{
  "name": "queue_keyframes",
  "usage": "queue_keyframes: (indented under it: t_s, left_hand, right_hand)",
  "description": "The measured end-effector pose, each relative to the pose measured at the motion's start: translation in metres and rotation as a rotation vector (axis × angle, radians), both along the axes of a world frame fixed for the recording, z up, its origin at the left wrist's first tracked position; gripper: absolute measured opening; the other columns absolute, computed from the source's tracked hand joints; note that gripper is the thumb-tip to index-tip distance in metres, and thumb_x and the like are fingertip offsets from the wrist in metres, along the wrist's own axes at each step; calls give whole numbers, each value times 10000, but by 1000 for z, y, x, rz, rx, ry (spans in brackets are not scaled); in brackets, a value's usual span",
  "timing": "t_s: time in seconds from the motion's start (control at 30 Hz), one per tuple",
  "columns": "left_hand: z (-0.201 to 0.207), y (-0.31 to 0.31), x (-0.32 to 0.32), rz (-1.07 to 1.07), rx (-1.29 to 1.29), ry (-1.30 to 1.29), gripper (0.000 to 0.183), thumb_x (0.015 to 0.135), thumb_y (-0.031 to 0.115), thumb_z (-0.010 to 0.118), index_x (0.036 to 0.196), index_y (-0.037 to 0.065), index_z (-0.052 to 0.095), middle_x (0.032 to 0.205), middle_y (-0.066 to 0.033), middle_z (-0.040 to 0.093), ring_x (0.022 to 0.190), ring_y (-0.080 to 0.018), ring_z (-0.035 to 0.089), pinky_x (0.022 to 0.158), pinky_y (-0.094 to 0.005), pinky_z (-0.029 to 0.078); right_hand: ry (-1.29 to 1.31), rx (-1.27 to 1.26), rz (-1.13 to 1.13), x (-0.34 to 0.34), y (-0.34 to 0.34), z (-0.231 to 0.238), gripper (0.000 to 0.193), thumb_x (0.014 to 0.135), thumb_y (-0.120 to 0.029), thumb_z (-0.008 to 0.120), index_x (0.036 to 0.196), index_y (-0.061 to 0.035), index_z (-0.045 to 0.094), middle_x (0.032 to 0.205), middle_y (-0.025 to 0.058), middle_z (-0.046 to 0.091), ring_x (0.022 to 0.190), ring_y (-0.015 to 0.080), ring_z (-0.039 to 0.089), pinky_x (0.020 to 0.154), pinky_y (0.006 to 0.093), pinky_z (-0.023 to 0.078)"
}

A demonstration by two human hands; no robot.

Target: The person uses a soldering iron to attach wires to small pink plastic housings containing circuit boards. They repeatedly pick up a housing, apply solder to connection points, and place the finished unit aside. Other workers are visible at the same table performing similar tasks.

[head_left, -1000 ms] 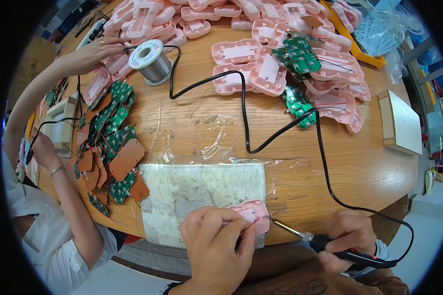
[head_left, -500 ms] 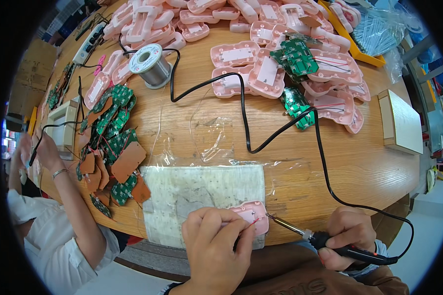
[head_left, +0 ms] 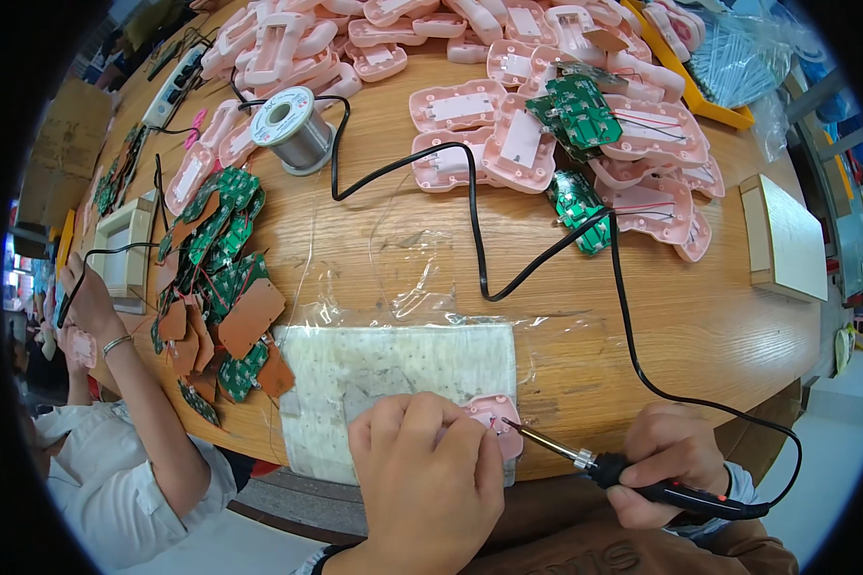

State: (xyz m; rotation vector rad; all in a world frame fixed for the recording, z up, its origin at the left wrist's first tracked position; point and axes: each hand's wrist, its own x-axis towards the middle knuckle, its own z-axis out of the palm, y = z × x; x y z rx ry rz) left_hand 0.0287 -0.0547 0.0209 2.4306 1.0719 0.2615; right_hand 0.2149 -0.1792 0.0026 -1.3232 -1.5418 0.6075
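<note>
**Soldering iron (head_left: 695, 496) held at an open pink shell (head_left: 512, 443), near edge of the worktop (head_left: 393, 230)**

The left hand (head_left: 427, 479) bends over the left part of the shell, its fingers curled and drawn close together. Its back faces the camera and hides the fingertips, so I cannot tell what they pinch, if anything. The right hand (head_left: 679, 455) is closed around the iron's black handle. The metal tip points left over the shell's inner face, near a short red wire (head_left: 493, 420); whether it touches cannot be made out. The shell lies at the near right corner of a stained whitish cloth (head_left: 422, 359), overlapping its right edge.

Left of the cloth is a heap of green and brown circuit boards (head_left: 251, 316). Beyond it stands a spool of silvery wire (head_left: 304, 144). A black cable (head_left: 475, 220) bends across the worktop to the iron. Farther right, green boards (head_left: 582, 110) rest among pink casings (head_left: 457, 103), with a pale box (head_left: 791, 244) near the right edge. At far left, a co-worker's hand (head_left: 91, 302) holds a black corded tool (head_left: 65, 309).
</note>
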Motion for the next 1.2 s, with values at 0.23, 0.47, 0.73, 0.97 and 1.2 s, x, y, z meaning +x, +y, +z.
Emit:
queue_keyframes:
  t_s: [0.23,0.47,0.73,0.97,1.2]
  left_hand:
    - [2,2,1,-15,19,-51,82,705,77,697,707,55,618,816,-70,541,848,-288,494,766,-416,366]
    - [6,4,3,-41,-6,-33,71,701,64,694,708,50,625,823,-73,541,854,-287,491,765,-412,373]
    - [5,6,3,-68,-5,-6,70,694,43,686,688,49,616,810,-82,541,835,-296,494,745,-415,385]
    - [7,6,5,-63,-8,7,75,698,44,680,674,39,608,803,-87,540,825,-300,496,739,-420,384]
    - [15,-2,-3,2,37,5,183,685,126,738,806,34,635,904,-89,553,878,-302,506,769,-411,393]
  right_hand:
    - [23,-4,15,-3,5,-4,289,650,-64,765,848,-90,555,622,34,516,496,176,505,432,285,372]
    - [-60,29,147,4,11,1,285,624,-36,755,825,-81,558,598,27,496,471,171,487,408,281,371]
    - [-13,72,76,5,14,0,261,640,-59,748,817,-73,556,574,33,482,453,165,474,402,276,373]
    - [31,86,12,5,9,-3,227,653,-71,760,813,-86,599,608,22,491,446,162,467,388,273,335]
    - [42,80,-126,13,-7,0,241,643,-81,764,806,-92,586,616,39,516,493,177,502,429,294,363]
